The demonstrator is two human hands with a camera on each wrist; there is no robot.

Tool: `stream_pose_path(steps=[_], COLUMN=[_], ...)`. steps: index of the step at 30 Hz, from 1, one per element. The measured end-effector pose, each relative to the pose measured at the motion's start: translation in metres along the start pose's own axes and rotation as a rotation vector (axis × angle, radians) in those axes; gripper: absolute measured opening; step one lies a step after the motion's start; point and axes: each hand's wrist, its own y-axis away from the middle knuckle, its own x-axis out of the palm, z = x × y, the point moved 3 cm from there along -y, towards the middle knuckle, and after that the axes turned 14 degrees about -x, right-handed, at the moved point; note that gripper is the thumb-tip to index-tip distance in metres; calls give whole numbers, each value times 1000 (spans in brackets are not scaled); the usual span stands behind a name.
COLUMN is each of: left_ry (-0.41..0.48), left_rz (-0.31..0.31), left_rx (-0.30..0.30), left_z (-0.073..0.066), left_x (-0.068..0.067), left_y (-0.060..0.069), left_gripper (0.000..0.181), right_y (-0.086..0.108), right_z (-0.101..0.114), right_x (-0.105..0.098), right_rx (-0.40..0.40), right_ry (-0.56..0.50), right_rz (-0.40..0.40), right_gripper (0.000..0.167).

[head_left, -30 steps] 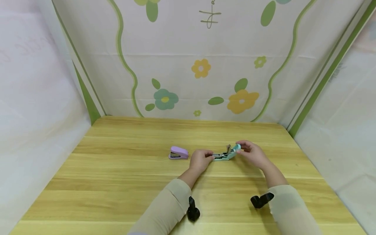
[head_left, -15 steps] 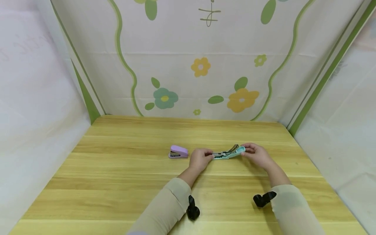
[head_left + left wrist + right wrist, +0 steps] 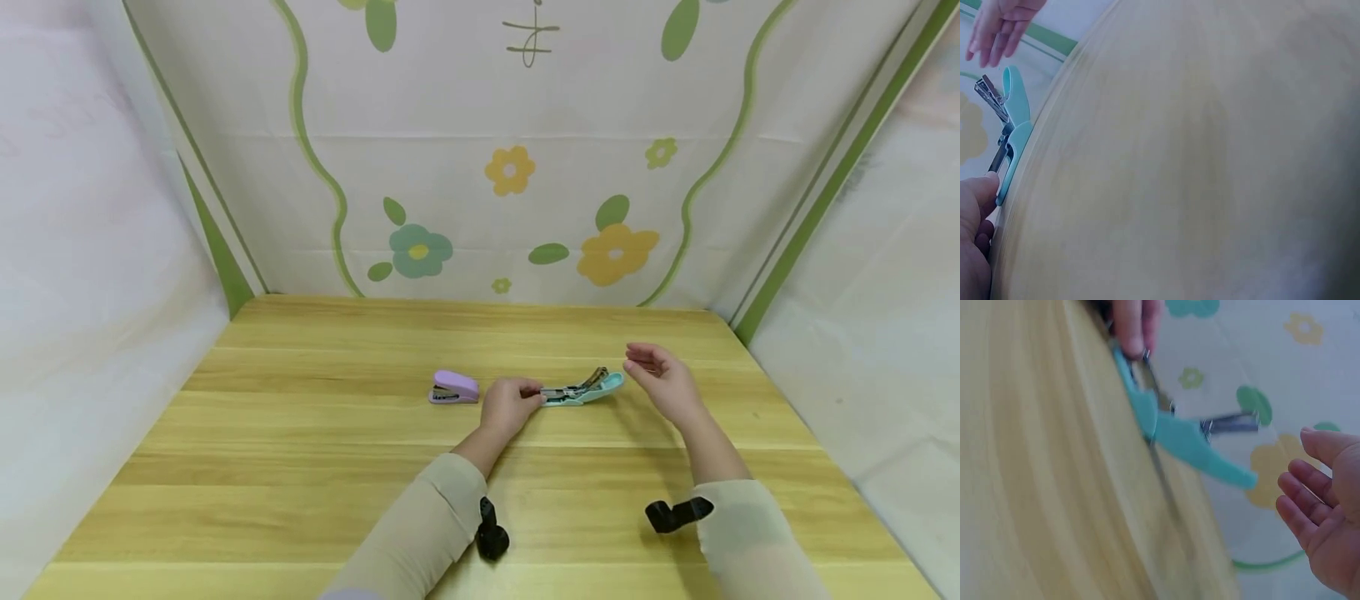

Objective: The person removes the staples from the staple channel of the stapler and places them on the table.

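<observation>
A mint-green stapler [image 3: 573, 397] lies spread wide on the table, its cover swung back to the right and its metal magazine tilted up. My left hand [image 3: 510, 406] pinches its left end between thumb and fingers, as the left wrist view shows with the thumb [image 3: 985, 181] on top. Off the raised cover [image 3: 1204, 456], with a gap between, my right hand [image 3: 666, 385] hovers with loosely bent fingers and holds nothing. A purple stapler [image 3: 454, 387] sits to the left of my left hand, untouched.
The wooden table [image 3: 300, 467] carries both staplers. White cloth walls with printed flowers [image 3: 617, 254] stand at its back and sides. Black wrist-worn devices [image 3: 492, 537] hang from both sleeves.
My right hand first pushed the stapler's cover back and down to the right, then let go and lifted away. The magazine leaned over rightward too. My left hand kept its grip.
</observation>
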Motion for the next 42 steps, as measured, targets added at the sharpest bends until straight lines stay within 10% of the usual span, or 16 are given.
stream_pose_path(steps=[12, 25, 42], left_ry=[4, -9, 2], left_rz=[4, -9, -4], left_rx=[19, 34, 32], left_z=[1, 1, -1], left_x=[-2, -3, -1], left_y=[0, 0, 3], left_gripper=[18, 18, 18], right_y=[6, 8, 4], right_z=[35, 27, 19], right_x=[37, 83, 99], right_rx=[-59, 7, 76], right_ry=[49, 59, 244], right_rz=[-91, 106, 157], right_gripper=[28, 30, 22])
